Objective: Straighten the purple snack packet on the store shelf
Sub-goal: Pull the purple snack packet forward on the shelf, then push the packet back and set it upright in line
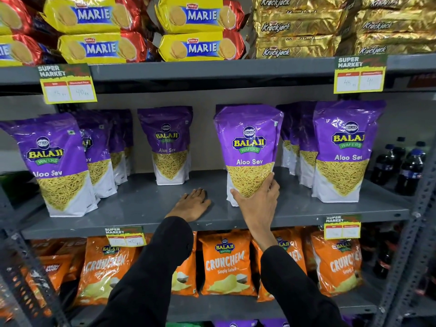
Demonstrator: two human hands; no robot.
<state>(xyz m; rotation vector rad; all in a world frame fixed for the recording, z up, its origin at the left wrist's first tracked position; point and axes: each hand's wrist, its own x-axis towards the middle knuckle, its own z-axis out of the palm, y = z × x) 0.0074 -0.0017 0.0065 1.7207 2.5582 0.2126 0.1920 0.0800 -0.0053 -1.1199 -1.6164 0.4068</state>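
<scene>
Right hand (258, 199) grips the lower front of the purple Aloo Sev packet (249, 149), mid-shelf, leaning slightly. Left hand (192, 204) lies flat, holding nothing, on the grey shelf (141, 208). Risk: a low push topples the top-heavy packet rearward or onto right-side neighbours.

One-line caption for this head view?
Right hand grips the base of a purple snack packet; left hand rests flat on the grey shelf.

A single head-worn wide-angle view faces the grey shelf (146, 204) head-on from close range, tilted slightly downward. Biscuit packs fill the top of the frame, orange chip bags (226, 263) the bottom.
</scene>
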